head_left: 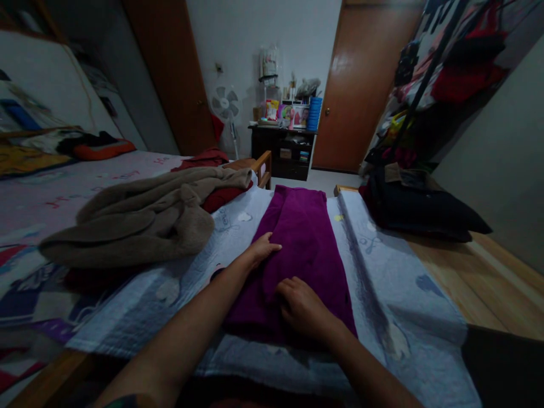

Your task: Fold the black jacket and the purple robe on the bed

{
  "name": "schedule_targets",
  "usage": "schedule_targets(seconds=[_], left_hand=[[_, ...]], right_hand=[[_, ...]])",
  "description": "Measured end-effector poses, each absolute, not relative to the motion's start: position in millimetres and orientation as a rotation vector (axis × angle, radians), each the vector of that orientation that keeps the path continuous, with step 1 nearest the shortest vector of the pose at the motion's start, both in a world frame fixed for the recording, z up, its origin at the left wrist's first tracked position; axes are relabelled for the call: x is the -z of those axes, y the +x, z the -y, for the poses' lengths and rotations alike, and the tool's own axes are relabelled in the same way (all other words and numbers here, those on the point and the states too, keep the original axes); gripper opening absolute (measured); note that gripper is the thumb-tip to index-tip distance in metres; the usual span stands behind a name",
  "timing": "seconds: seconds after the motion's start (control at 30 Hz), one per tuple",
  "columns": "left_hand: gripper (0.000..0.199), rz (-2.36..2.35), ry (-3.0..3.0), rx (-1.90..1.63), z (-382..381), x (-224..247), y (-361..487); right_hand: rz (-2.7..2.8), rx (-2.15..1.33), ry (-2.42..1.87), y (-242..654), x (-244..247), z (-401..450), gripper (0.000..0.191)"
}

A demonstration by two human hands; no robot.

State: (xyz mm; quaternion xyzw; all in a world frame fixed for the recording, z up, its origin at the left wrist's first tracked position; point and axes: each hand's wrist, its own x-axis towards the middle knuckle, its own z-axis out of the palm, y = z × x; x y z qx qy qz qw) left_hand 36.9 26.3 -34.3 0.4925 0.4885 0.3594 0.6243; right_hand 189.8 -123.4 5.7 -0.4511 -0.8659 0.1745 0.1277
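Note:
A purple garment, folded into a long rectangle, lies on a light blue patterned cover. My left hand rests at its left side, thumb and forefinger apart and the other fingers partly hidden. Nearer to me, my right hand has its fingers curled onto a fold of the same fabric, and its fingertips are partly out of sight. What kind of garment it is, I cannot make out.
To the left lies a heap with a grey-brown fleecy garment on top. Dark folded clothes are stacked on the wooden boards at right. Beyond the bed stand a fan and a dark cabinet.

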Motion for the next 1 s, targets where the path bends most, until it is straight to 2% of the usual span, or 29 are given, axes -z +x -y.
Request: schedule_targets(seconds=[0.23,0.33,0.43,0.5,0.57,0.77,1.0], left_hand=[[0.048,-1.155,1.303,-0.749,-15.0,26.3,22.4],[0.058,-1.222,1.274,-0.656,-6.1,20.2,14.2],[0.079,-1.204,1.211,-0.576,7.1,16.4,10.8],[0.094,-1.146,1.214,-0.599,16.7,15.3,10.7],[0.1,-1.087,1.276,-0.647,25.6,15.1,10.6],[0.07,-0.934,1.355,-0.543,43.8,17.7,9.3],[0.072,-0.967,1.43,-0.784,50.2,19.7,8.6]], right_hand=[[2.235,-0.878,-1.246,212.7,-17.9,104.0,0.013],[2.085,-0.641,-1.477,228.4,-11.6,84.6,0.012],[1.984,-0.334,-1.769,239.8,1.5,71.6,0.014],[1.927,-0.254,-1.924,242.6,8.7,70.1,0.027],[1.9,-0.315,-2.005,241.4,11.9,73.5,0.041],[1.899,-0.727,-1.782,229.4,6.4,88.3,0.06],[1.827,-0.746,-1.639,226.3,19.3,89.2,0.056]])
